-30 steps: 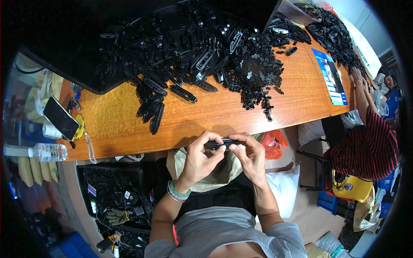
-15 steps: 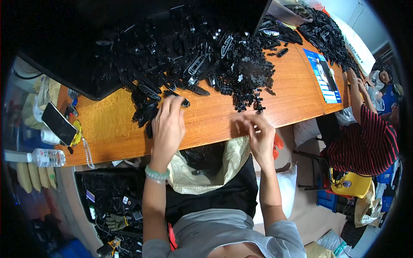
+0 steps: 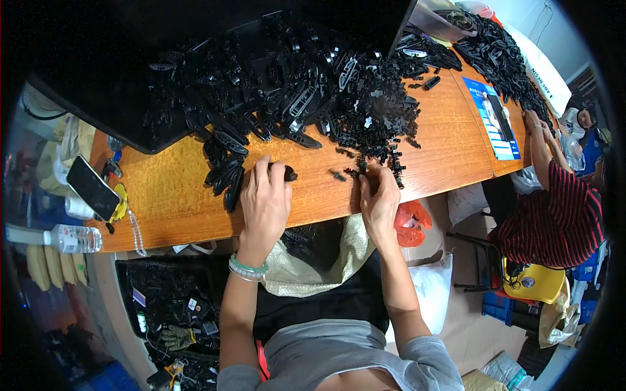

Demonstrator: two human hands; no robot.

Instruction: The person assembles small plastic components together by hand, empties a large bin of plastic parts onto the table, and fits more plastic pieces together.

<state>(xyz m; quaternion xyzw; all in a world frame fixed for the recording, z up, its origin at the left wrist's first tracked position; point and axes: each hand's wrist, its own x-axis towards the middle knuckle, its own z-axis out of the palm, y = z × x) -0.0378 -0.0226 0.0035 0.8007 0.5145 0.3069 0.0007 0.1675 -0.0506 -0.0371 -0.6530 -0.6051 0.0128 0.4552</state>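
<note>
My left hand [image 3: 266,201] is closed on a dark, long-rounded black plastic part [image 3: 288,174], held low over the front of the wooden table. Beside it on the left lies a cluster of similar long black parts [image 3: 227,174]. My right hand [image 3: 381,201] has its fingers pinched at the front end of a heap of small black plastic pieces [image 3: 375,124]. What sits between those fingertips is too small and hidden to make out. A few small loose pieces [image 3: 338,174] lie left of the fingers, slightly blurred.
A woven sack [image 3: 297,285] gapes at my lap with dark parts inside. At the left stand a phone [image 3: 92,187] and a water bottle [image 3: 73,239]. A blue sheet [image 3: 486,111] lies at the right. Farther right sits a co-worker in a striped shirt [image 3: 551,218].
My left hand has come nearer and slightly right with a black part in it. The right hand has moved left onto the small pieces, and a few now lie apart from the heap.
</note>
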